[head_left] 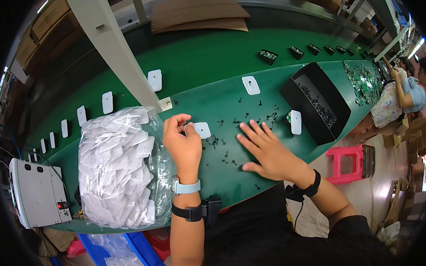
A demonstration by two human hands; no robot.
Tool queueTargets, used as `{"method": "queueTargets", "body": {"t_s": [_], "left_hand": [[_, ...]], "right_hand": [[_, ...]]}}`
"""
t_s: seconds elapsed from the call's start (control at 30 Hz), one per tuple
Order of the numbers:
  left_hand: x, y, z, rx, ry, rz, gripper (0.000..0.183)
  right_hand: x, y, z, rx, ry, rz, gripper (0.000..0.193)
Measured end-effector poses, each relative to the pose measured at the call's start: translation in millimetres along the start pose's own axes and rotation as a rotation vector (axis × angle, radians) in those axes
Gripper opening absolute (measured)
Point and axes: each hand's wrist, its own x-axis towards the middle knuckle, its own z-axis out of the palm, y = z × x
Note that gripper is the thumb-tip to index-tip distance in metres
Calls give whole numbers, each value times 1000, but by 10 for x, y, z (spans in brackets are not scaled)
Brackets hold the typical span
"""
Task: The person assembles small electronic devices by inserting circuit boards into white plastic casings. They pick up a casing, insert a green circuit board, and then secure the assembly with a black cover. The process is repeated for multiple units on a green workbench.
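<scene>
My left hand (182,146) is curled, thumb and fingers drawn together. Whatever it may hold is hidden. Right beside its thumb lies a white plastic cover (202,130) with rounded corners and a small hole. My right hand (271,154) rests palm down with fingers spread, its fingertips among small black pieces with thin stems (247,116). A black box (318,102) with many more such pieces stands tilted to the right. Against its near side leans a white cover with a green circuit board behind it (295,122). Another white cover (251,85) lies farther back, with a black piece on it.
A clear bag of white covers (119,170) fills the left of the green table. A metal post (119,51) rises behind it. White-faced units (107,103) and open black cases (268,57) line the far strip. Circuit boards (363,83) are heaped right, near another person (411,91).
</scene>
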Motion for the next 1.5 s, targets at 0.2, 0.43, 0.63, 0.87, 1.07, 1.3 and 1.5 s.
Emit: {"method": "queueTargets", "body": {"t_s": [0.2, 0.43, 0.63, 0.87, 1.07, 1.3, 1.5], "left_hand": [[-10, 29, 9, -22, 0, 0, 20], [11, -14, -13, 55, -29, -3, 18], [31, -34, -27, -29, -265, -159, 31], [73, 128, -41, -485, -61, -143, 25], [98, 107, -130, -500, 56, -135, 28], [128, 84, -150, -693, 149, -213, 32], [126, 42, -92, -711, -27, -261, 28]], "right_hand": [[-375, -226, -96, 9, 12, -135, 54], [-238, 0, 7, -53, 206, 82, 50], [-221, 89, 31, 0, 154, -11, 72], [24, -112, -41, -97, 83, -166, 73], [288, -436, 265, -39, 40, -389, 71], [605, 186, -174, 60, 318, -154, 23], [1128, 526, -297, 179, 164, -172, 9]]}}
